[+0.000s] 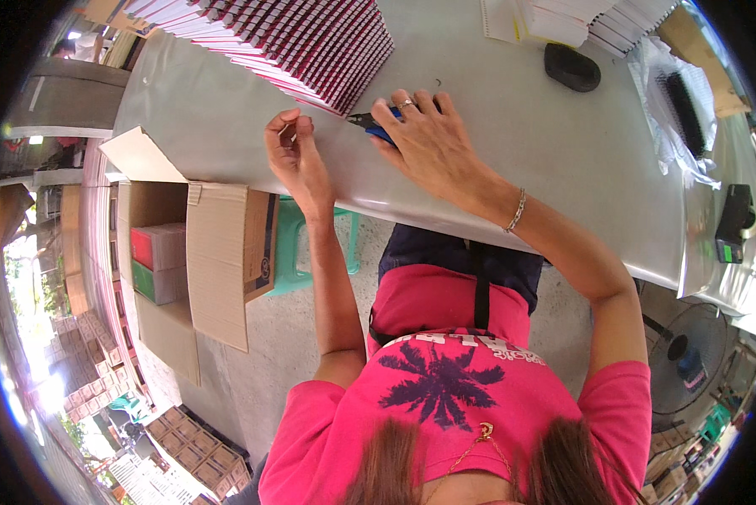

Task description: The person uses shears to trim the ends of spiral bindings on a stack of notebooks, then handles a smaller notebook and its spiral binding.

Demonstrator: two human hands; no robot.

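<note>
Hands at work beside a fanned row of spiral-bound notebooks [302,46] on a grey bench [513,143].

The right hand [433,139] is closed over blue-handled pliers [374,126], whose tip points at the near corner of the notebooks, apparently to reach the wire binding; the left hand [294,151], just left of the pliers, pinches something too small to make out. The notebooks lie overlapped so each spine shows. One such row runs here, with a second, white-edged stack [597,21] well right of it. One black pad [572,67] sits between. One open carton [193,269] stands on the floor below the row, holding two boxes, red above green.
</note>
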